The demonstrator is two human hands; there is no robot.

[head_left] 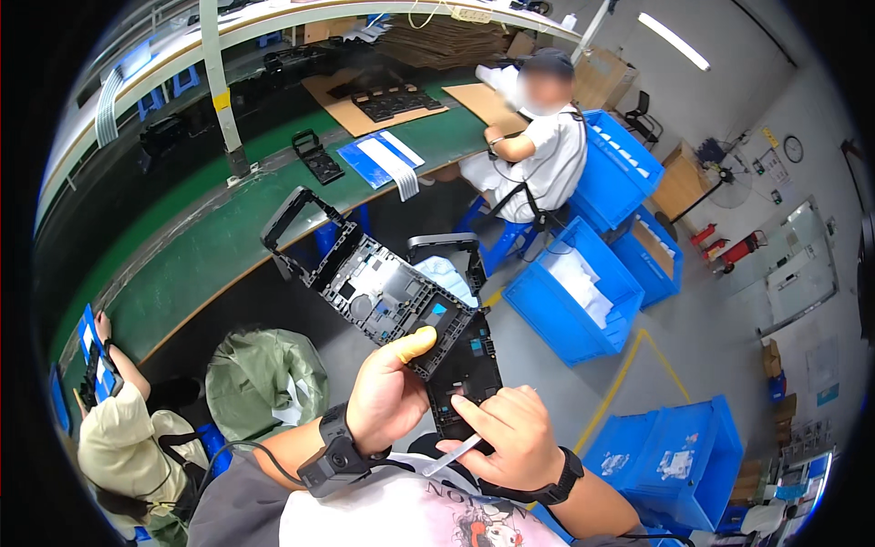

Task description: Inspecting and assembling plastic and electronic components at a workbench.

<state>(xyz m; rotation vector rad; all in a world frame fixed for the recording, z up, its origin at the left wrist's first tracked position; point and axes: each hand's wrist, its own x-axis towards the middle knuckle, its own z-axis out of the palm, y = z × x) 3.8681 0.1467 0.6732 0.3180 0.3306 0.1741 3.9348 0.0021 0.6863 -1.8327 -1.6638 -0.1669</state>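
My left hand [390, 387], with a yellow cover on the thumb, grips a black plastic housing [365, 283] in front of my chest. The housing has a loop-shaped frame at its far left end, a second raised loop on the right, and a grey inner face with cut-outs. Just below it, a darker black plastic panel [476, 360] overlaps the housing; how the two join is hidden. My right hand [510, 433] is closed at the panel's lower end, its index finger touching the surface. A thin pale strip [453, 455] sticks out between its thumb and fingers.
A green workbench [196, 264] carries a blue folder [365, 164], a black bracket [315, 157] and cardboard with black parts. Someone in white [547, 155] sits at it; another person [137, 438] works at left. Blue crates [574, 292] stand right, a green sack [264, 374] left.
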